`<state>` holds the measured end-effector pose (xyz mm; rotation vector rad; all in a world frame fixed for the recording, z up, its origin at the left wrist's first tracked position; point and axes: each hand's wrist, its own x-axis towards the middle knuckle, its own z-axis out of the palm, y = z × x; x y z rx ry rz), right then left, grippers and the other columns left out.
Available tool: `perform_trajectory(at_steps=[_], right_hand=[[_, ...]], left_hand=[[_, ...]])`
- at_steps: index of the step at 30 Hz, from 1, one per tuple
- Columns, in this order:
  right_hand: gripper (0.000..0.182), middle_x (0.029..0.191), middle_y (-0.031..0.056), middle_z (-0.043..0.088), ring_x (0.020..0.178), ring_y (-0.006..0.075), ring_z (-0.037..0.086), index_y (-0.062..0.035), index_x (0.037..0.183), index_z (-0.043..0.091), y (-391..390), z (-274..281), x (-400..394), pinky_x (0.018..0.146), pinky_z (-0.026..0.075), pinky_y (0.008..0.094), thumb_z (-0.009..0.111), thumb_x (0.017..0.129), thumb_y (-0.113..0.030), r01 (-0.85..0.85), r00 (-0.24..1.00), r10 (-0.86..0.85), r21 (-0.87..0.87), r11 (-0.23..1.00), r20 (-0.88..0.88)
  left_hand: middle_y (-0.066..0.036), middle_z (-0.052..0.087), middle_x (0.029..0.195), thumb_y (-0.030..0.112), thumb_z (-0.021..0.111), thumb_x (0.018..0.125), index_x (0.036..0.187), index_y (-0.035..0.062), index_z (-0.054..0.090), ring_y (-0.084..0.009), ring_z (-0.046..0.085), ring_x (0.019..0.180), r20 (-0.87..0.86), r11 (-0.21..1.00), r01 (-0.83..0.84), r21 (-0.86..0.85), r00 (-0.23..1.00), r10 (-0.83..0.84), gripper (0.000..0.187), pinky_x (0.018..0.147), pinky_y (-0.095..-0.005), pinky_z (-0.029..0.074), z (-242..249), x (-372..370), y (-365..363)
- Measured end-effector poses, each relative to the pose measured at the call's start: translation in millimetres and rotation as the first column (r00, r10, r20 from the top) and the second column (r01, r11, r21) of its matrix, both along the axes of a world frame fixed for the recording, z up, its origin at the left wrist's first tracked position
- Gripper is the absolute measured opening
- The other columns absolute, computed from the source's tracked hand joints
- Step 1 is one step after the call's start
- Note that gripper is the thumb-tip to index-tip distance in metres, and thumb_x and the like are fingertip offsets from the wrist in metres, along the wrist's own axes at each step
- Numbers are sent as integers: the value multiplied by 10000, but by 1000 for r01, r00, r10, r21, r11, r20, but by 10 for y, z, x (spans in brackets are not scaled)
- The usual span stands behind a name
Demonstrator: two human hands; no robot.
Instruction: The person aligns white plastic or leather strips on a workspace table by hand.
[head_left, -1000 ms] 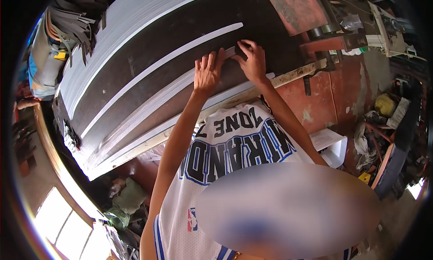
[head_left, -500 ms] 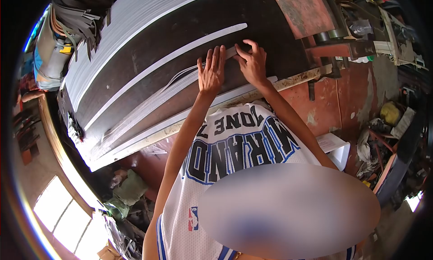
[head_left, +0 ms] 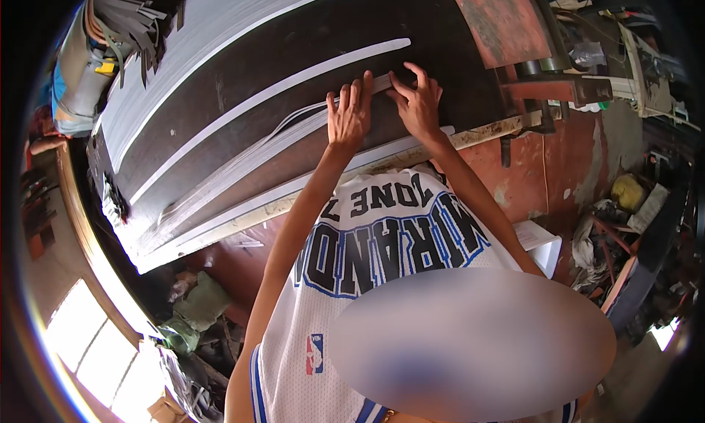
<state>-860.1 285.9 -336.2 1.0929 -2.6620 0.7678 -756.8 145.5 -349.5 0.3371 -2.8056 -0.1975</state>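
A bundle of long, thin grey-white strips (head_left: pixel 272 145) lies slantwise on a dark tabletop (head_left: pixel 459 78). Some strips bow apart from the bundle just left of my hands. My left hand (head_left: pixel 349 118) rests over the bundle near its right end, fingers stretched out flat; its thumb is hidden. At the bundle's end is my right hand (head_left: pixel 418 103), its thumb against the strip ends and its bent index finger apart from the thumb. One single pale strip (head_left: pixel 294 79) lies beyond the bundle, and another strip (head_left: pixel 367 157) runs along the near edge.
A broad stack of pale strips (head_left: pixel 198 45) covers the table's far left. At the right are a reddish metal plate (head_left: pixel 499 19) and metal bars. Dark cut strips (head_left: pixel 139 26) hang at upper left. The table's worn near edge (head_left: pixel 485 131) runs before my torso.
The view has shifted slightly. Both hands stay at the right end of the bundle, with small finger movements. The strips lie much as before.
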Motion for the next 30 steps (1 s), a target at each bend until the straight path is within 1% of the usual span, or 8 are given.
perform_trajectory(at_steps=[2, 4, 6, 9, 15, 25, 28, 30], right_hand=[[378, 1407, 45, 438, 1099, 306, 493, -256, 1242, 688, -16, 23, 1, 929, 375, 467, 733, 867, -273, 41, 998, -39, 36, 998, -54], [405, 1419, 35, 428, 1086, 305, 494, -267, 1269, 673, -19, 36, 31, 928, 376, 464, 732, 869, -258, 17, 998, -14, 36, 999, -65], [433, 1430, 24, 417, 1073, 304, 495, -278, 1297, 659, -21, 56, 20, 928, 378, 460, 731, 872, -243, -3, 998, 5, 33, 999, -67], [389, 1414, 58, 417, 1093, 318, 485, -271, 1279, 663, 39, 62, -14, 928, 373, 478, 709, 893, -290, -38, 993, 52, 140, 989, -103], [380, 1417, 60, 412, 1063, 312, 491, -289, 1291, 656, 26, 96, -32, 923, 377, 471, 685, 913, -308, -63, 985, 84, 137, 989, -150], [410, 1422, 72, 409, 1064, 309, 502, -298, 1314, 640, 45, 135, -85, 926, 381, 468, 689, 907, -288, -57, 992, 68, 112, 992, -102], [417, 1426, 78, 410, 1076, 309, 503, -284, 1322, 632, 13, 129, -45, 929, 382, 475, 689, 908, -285, -72, 987, 89, 125, 990, -137], [434, 1442, 88, 398, 1086, 308, 503, -262, 1335, 620, 18, 113, -55, 931, 384, 481, 689, 907, -292, -77, 986, 97, 145, 986, -139]], left_hand=[[-71, 494, 1323, 160, 549, 904, 1548, 120, 326, -231, 503, 1208, -17, 1000, -3, -1, 1000, 3, 682, 1024, -541, 382, -1, -5, 8], [-60, 496, 1297, 169, 538, 896, 1530, 98, 349, -214, 503, 1182, -62, 999, -14, -39, 998, 11, 666, 987, -533, 414, 0, -16, 24], [-57, 487, 1304, 176, 539, 897, 1535, 95, 340, -210, 495, 1185, -41, 998, -36, -57, 999, 34, 674, 988, -529, 415, 19, -5, 15], [-54, 485, 1306, 174, 554, 892, 1543, 95, 325, -213, 494, 1187, -44, 999, -25, -31, 999, 23, 694, 990, -530, 417, 42, 13, 27], [-53, 490, 1299, 173, 560, 895, 1538, 99, 331, -216, 496, 1185, -54, 1000, -26, -17, 998, 25, 687, 989, -528, 414, 61, 22, 14], [-62, 494, 1305, 188, 553, 899, 1522, 131, 371, -229, 501, 1191, -49, 998, -10, -68, 999, 6, 652, 993, -533, 409, 59, 8, 2], [-66, 492, 1312, 184, 552, 899, 1525, 141, 367, -232, 504, 1200, -35, 998, -19, -53, 999, 17, 654, 1002, -535, 405, 69, 21, 5], [-73, 470, 1373, 143, 541, 912, 1561, 167, 310, -248, 478, 1249, 9, 999, -15, 38, 1000, 14, 689, 1038, -554, 366, 65, 17, 6]])
